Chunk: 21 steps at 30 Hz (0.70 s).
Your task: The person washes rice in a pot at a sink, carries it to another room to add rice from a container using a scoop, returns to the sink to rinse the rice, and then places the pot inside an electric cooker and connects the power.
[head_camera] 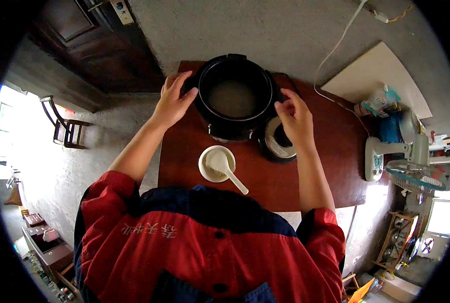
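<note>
In front of me on the table stands a black electric cooker (225, 127), its top open. Cloudy liquid (232, 98) lies in its dark inner pot. My left hand (175, 96) grips the cooker's left side, thumb and fingers spread around the dark edge. At the opposite side my right hand (295, 117) has its fingers bent against the cooker; the exact contact is partly hidden. Under the right hand, a round black-and-silver lid (276, 146) rests on the table. Nearer to me is a white bowl (203, 172) with a white ladle-like spoon (225, 166) in it, handle over the rim.
The brown wooden table (331, 151) meets the wall. At its right end are a pale electric fan (374, 159), a white board (380, 81) and a plastic bag (382, 100). A white cable (334, 49) hangs down there. A wooden chair (67, 128) stands on the left.
</note>
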Motion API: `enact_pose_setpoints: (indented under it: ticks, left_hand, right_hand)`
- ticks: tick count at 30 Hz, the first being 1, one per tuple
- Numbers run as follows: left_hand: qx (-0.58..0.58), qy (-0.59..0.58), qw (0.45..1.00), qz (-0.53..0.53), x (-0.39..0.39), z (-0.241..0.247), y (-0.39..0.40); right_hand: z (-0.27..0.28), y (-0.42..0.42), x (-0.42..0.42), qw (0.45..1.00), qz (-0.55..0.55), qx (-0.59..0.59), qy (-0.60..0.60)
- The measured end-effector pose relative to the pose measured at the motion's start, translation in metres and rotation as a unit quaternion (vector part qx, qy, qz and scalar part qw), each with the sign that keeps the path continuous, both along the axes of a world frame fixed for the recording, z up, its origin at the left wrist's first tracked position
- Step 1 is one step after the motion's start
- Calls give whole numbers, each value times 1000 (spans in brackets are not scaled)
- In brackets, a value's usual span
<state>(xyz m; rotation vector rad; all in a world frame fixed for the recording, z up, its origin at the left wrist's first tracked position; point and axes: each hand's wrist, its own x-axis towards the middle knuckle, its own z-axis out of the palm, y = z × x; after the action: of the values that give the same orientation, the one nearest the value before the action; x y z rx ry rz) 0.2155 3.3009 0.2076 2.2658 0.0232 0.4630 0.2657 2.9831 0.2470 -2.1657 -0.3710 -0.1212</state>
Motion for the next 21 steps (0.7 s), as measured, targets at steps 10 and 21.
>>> enact_pose_setpoints:
  ticks: [10, 21]
  left_hand:
    - [21, -25, 999, -24, 35, -13, -5]
    - [-182, -22, 981, -59, 22, 23, -2]
  right_hand:
    - [-5, 28, 50, 982, 19, -174, 72]
    - [42, 50, 40, 1000, -17, -13, -7]
